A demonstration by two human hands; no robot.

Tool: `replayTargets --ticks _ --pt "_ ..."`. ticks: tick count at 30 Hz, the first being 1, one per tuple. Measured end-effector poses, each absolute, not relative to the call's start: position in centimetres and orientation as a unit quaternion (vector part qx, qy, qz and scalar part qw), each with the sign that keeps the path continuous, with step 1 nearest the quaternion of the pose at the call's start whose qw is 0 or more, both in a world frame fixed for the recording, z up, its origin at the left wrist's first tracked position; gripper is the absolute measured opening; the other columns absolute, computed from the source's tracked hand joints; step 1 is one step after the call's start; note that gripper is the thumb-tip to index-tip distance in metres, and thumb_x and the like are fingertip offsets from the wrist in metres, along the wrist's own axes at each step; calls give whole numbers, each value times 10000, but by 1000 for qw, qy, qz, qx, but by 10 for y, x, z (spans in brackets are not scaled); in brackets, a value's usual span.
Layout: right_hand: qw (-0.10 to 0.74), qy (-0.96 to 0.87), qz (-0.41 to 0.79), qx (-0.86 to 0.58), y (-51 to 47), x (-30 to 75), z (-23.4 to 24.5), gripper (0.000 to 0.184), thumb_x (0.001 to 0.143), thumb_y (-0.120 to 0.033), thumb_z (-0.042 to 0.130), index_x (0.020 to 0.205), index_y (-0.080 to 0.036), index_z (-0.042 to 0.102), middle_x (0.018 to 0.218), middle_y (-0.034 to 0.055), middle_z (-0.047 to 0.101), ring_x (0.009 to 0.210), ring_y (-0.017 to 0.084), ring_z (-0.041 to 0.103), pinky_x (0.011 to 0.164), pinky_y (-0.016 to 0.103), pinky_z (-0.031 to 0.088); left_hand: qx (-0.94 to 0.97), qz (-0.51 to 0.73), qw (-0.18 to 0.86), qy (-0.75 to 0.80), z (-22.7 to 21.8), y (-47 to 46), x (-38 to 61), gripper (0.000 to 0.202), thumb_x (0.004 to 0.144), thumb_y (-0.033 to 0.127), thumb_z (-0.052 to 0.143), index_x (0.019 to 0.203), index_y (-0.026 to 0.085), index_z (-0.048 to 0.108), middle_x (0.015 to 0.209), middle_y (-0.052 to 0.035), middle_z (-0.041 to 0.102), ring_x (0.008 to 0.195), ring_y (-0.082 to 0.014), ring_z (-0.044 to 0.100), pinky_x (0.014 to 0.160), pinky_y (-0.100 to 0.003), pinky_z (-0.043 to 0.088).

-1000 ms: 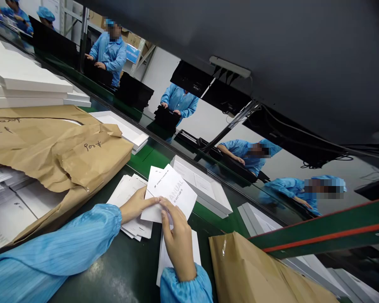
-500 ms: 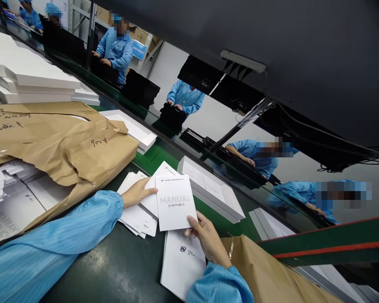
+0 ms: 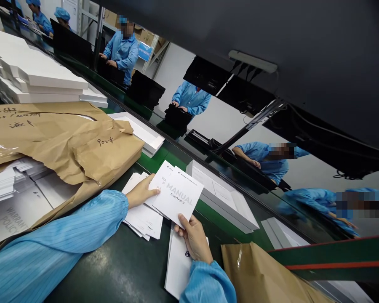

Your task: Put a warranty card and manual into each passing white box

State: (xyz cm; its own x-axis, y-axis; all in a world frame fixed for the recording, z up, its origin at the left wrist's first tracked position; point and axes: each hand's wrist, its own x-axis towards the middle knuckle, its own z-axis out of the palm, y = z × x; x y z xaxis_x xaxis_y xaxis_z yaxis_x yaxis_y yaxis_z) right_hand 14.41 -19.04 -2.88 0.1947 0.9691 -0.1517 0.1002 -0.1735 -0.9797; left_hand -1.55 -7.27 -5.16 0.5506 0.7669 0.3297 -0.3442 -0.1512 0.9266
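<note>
Between my hands is a white manual (image 3: pixel 180 189), tilted and lying over a second white booklet (image 3: pixel 162 173) whose grey lettering is partly covered. My left hand (image 3: pixel 141 192) pinches the left side of that booklet, thumb on top. At the manual's lower edge, my right hand (image 3: pixel 194 239) is closed on it, thumb in front and fingers behind. Loose white leaflets (image 3: pixel 139 216) lie spread on the table below my left hand. Under my right hand and forearm is a pile of white booklets (image 3: pixel 177 267), partly hidden.
A torn brown paper package (image 3: pixel 113 155) with warranty booklets (image 3: pixel 15 219) stands at left. White boxes (image 3: pixel 50 78) are stacked behind it. An open white box (image 3: pixel 227 202) sits on the green conveyor (image 3: pixel 159 156). Another brown package (image 3: pixel 252 269) lies at right. Co-workers sit across the line.
The manual has turned clockwise and slid over the booklet in my left hand, and the two now overlap. My right hand has moved slightly left with it. The view has shifted a little.
</note>
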Motion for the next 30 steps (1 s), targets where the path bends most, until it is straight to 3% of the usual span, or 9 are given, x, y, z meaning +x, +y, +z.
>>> replayTargets --ticks 4,9,16,22,27,30 --pt "506 -439 420 -612 -187 139 -40 178 660 -344 542 795 -227 540 454 -16 501 385 102 416 372 257 290 609 444 637 162 -52 -73 -16 438 669 186 531 1083 151 391 1092 -70 478 978 -182 446 848 -319 341" --pt "541 -393 449 -593 -183 133 -42 362 629 -382 578 885 -148 474 500 -22 518 343 57 383 335 186 260 589 442 660 148 -50 -73 -18 426 685 197 523 1086 156 383 1090 -71 476 991 -184 438 841 -319 348" --pt "564 -385 442 -581 -182 132 -45 260 672 -350 548 831 -154 488 415 -49 468 362 61 397 363 168 279 567 422 700 105 -49 -75 -19 510 696 224 521 1160 189 314 1138 -68 444 998 -183 431 843 -321 344" --pt "577 -375 438 -579 -182 134 -50 225 668 -334 559 807 -166 501 508 -36 505 404 65 422 384 176 313 558 420 709 94 -51 -73 -17 533 678 199 539 1161 179 314 1134 -72 449 999 -185 429 858 -330 331" --pt "597 -337 490 -538 -184 133 -47 195 648 -281 592 802 -183 525 718 -21 532 450 41 419 397 165 326 554 420 714 89 -51 -73 -16 566 670 230 551 1174 175 301 1122 -79 459 994 -195 435 845 -339 337" --pt "586 -334 509 -535 -185 132 -46 169 656 -276 585 779 -168 542 698 -14 525 486 53 431 431 172 348 557 416 713 93 -51 -74 -16 581 661 252 562 1175 174 303 1116 -81 465 986 -197 441 839 -338 341"
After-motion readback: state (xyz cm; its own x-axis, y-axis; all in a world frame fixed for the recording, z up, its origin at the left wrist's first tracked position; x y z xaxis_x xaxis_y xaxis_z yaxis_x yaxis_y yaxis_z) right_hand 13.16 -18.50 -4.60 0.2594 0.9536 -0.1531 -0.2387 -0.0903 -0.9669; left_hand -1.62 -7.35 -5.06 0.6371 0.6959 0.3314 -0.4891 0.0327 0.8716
